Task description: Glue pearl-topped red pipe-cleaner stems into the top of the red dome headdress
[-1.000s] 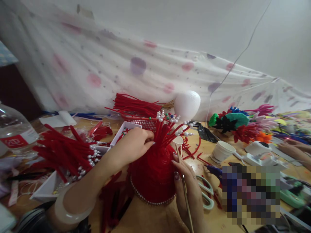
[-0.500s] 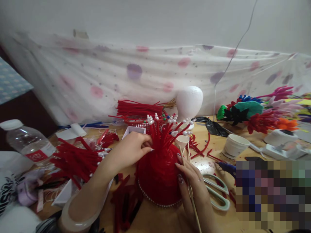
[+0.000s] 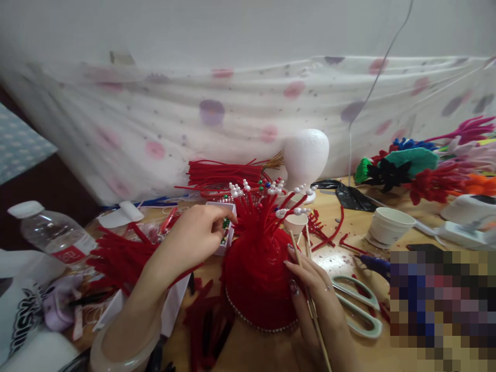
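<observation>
A red, mesh-covered dome (image 3: 260,289) stands on the table, edged along the bottom with a string of small white beads. From its top fans a bunch of red fuzzy stems (image 3: 256,214), many tipped with white bead clusters (image 3: 236,190). My left hand (image 3: 196,232) hovers just left of the stems, over a small white box of beads (image 3: 221,243); its index finger reaches out, apart from the thumb, and nothing shows between them. Against the dome's right side rests my right hand (image 3: 310,289), its fingers closed around thin wooden sticks (image 3: 315,330) whose tips point up.
Left lie a pile of red fuzzy stems (image 3: 120,253) and a plastic bottle (image 3: 58,232). Scissors (image 3: 360,305), a paper cup (image 3: 389,227) and fuzzy flowers (image 3: 414,160) are on the right. Behind stand a white foam head (image 3: 306,155) and bundled red stems (image 3: 222,173).
My left hand has drawn back from the stems, uncovering the beads in the white box. My right hand keeps its hold on the sticks. The view has shifted slightly.
</observation>
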Motion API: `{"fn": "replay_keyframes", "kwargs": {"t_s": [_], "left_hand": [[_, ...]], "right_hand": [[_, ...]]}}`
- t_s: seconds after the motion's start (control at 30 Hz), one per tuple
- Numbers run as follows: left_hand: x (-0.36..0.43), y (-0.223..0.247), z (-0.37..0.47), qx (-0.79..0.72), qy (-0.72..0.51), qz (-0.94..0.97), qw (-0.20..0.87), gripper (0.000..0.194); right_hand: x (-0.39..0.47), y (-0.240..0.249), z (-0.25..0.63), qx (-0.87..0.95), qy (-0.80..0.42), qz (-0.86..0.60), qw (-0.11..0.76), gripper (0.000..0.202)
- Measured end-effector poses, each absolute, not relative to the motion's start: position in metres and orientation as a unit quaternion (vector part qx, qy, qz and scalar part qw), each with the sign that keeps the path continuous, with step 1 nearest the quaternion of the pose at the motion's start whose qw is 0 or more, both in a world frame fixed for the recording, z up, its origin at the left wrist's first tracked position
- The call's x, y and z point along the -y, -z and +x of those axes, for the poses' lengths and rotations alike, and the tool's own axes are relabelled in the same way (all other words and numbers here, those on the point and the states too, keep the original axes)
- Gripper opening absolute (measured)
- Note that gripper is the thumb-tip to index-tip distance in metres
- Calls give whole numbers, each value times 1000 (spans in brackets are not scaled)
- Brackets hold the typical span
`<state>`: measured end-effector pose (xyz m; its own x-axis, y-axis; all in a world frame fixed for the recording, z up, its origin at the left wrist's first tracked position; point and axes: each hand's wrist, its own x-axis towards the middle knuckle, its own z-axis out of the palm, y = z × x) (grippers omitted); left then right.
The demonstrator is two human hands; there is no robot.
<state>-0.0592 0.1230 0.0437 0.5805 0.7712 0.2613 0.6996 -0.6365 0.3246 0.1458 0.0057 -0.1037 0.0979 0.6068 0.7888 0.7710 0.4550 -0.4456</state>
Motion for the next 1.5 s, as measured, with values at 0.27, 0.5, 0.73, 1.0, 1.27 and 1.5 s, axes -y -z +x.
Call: {"fn": "replay_keyframes", "kwargs": {"t_s": [0.27,0.5,0.73,1.0,1.27,1.5], "left_hand": [[-122,-46,-58,-436,-160,881,88,37],[-125,-48,-59,-496,-262,814,153,29],[-127,-45,-54,-439,-238,800,332,17],[-124,-31,-39,-425,-225,816,321,24],[-121,-22,-29,-373,-294,801,364,16],[-123,-18,-22,-361,-349,778,377,17]], "right_hand": [[-3,103,141,644,42,-521,558,40],[-4,106,144,644,50,-526,554,40],[-3,108,152,668,49,-522,528,41],[-4,110,154,674,72,-517,523,41],[-7,112,150,668,69,-513,534,42],[-6,110,151,666,70,-515,535,42]]}}
